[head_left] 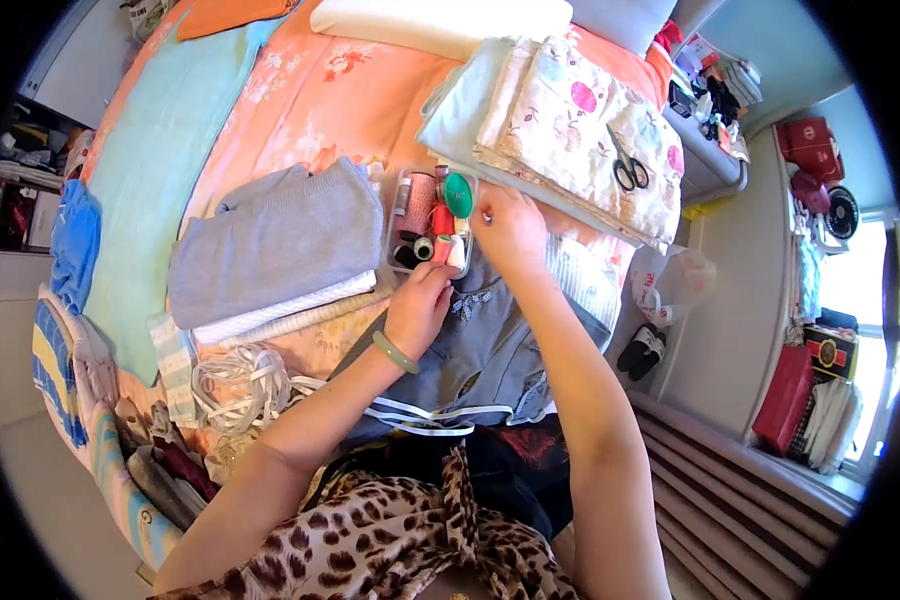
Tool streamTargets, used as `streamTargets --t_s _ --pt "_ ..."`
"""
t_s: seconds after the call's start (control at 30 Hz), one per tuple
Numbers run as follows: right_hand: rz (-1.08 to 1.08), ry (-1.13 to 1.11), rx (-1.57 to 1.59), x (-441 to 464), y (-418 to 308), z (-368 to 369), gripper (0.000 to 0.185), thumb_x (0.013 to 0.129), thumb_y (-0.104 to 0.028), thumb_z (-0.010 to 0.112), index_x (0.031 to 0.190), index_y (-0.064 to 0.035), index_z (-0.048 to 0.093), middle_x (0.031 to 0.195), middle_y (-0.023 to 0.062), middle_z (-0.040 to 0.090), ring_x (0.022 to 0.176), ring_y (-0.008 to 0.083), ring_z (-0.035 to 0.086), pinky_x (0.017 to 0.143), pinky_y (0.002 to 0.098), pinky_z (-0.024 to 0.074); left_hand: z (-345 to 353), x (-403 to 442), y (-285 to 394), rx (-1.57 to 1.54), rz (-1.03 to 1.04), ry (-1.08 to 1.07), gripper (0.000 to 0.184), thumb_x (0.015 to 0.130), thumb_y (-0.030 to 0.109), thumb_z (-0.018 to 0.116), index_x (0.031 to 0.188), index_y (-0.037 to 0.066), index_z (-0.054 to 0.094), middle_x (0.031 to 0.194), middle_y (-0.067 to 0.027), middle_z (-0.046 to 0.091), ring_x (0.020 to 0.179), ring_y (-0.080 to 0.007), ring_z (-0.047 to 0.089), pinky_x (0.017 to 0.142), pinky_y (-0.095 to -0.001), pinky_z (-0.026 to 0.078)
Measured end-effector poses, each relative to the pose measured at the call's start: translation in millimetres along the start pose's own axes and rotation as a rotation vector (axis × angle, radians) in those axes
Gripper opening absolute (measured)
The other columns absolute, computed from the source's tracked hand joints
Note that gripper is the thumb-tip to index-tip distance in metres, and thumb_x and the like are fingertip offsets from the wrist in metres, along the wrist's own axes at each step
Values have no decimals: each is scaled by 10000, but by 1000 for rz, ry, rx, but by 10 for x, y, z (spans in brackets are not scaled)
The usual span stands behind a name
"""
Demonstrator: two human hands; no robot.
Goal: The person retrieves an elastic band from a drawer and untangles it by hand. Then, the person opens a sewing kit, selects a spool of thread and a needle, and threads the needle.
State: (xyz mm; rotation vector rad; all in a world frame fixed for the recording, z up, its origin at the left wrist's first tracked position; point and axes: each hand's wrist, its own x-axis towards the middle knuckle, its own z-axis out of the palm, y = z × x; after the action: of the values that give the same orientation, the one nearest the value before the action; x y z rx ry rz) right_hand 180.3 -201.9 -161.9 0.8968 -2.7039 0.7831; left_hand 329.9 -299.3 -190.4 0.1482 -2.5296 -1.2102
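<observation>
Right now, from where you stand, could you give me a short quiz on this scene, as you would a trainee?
1. Multiple choice: what do the scissors lie on?
a) the grey sweater
b) the flowery folded cloth
c) the white roll
2. True or false: the wrist behind the left hand wears a bangle.
3. Fill the gap: the oval item in the box of thread is coloured ____.

Key: 1 b; 2 true; 3 green.
</observation>
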Motion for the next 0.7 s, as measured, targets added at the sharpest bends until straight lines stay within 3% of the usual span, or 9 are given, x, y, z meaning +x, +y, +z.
streamTargets --t_s 0.23,0.37,0.47,0.5,0.6,0.7 --pt "-22 -20 -67 2 -333 -7 199 701 -235 695 787 -72 620 865 104 591 853 305 574 726 413 461 67 -34 21 14 -7 34 225 769 -13 578 983 49 604 956 -139 591 831 -333 601 709 -393 495" --pt "-25 9 -180 56 -256 248 172 699 -196 687 785 -77 599 838 97 583 837 300 570 722 427 450 78 -56 55 36 -40 2 230 794 -19 567 1012 46 602 1004 -155 595 873 -343 599 744 -382 493" --pt "24 77 27 11 -95 67 146 704 -172 676 778 -84 586 797 113 578 797 295 574 698 426 465 92 -63 43 11 -45 -9 235 798 -19 564 1021 46 599 1011 -157 594 882 -349 597 757 -385 492" --pt "65 114 232 -14 -8 -2 124 729 -153 665 763 -77 572 821 138 603 754 311 593 678 390 473 84 -76 24 1 -48 -15 236 799 -19 563 1023 45 599 1013 -158 594 885 -351 596 762 -386 491" --pt "770 -104 1038 -2 149 -452 108 861 -169 602 893 -81 549 892 85 655 816 200 659 678 298 490 63 -82 12 -24 -41 -20 246 797 -28 563 1032 37 596 1008 -154 593 887 -340 597 769 -374 490" --pt "835 -82 1266 -53 396 -740 73 905 -144 535 944 -84 524 905 96 645 844 201 659 686 281 509 92 -74 -63 -37 0 -27 266 788 -43 566 1043 31 591 1003 -146 592 884 -321 599 773 -354 490"
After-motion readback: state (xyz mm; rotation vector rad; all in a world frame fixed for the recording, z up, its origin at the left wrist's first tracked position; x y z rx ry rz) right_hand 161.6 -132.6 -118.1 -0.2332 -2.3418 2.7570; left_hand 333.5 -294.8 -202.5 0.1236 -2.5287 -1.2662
